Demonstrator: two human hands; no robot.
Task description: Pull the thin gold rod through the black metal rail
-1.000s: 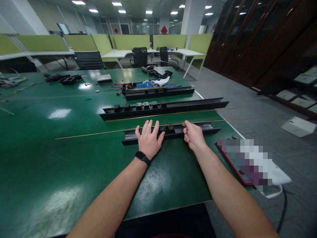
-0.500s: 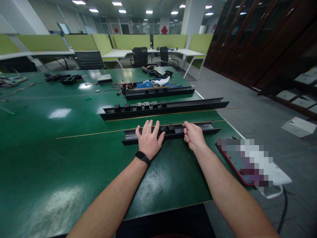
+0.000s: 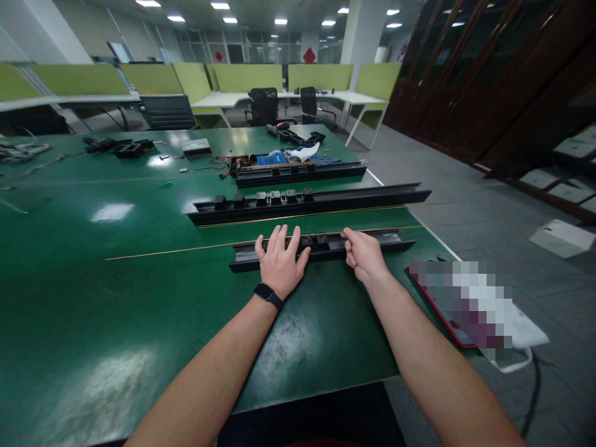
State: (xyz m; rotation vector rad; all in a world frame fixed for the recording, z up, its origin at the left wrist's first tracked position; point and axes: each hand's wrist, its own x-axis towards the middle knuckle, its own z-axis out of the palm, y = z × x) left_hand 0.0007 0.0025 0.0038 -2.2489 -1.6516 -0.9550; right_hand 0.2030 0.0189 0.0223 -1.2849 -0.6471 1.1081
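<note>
A short black channel rail (image 3: 395,246) lies across the green table before me, with small black blocks (image 3: 321,241) seated in its groove. My left hand (image 3: 280,257), wearing a dark wristband, rests over the rail's left half with its fingers spread, covering some of the blocks. Along the rail's far side runs a long thin gold-coloured strip (image 3: 186,249), its left end reaching well past the rail. My right hand (image 3: 364,253) is closed over the rail's right half, thumb and forefinger pinched at the strip. The exact contact between fingertips and strip is too small to make out.
Behind lies a longer black rail (image 3: 372,200) with several blocks, then another rail (image 3: 302,176) beside a blue bundle (image 3: 272,159). A red-edged flat object (image 3: 442,310), partly pixelated, sits at the table's right edge. Power tools (image 3: 100,144) lie at the far left.
My right hand's pinching fingertips have shifted very slightly left along the strip. The left hand and the rails look unmoved.
</note>
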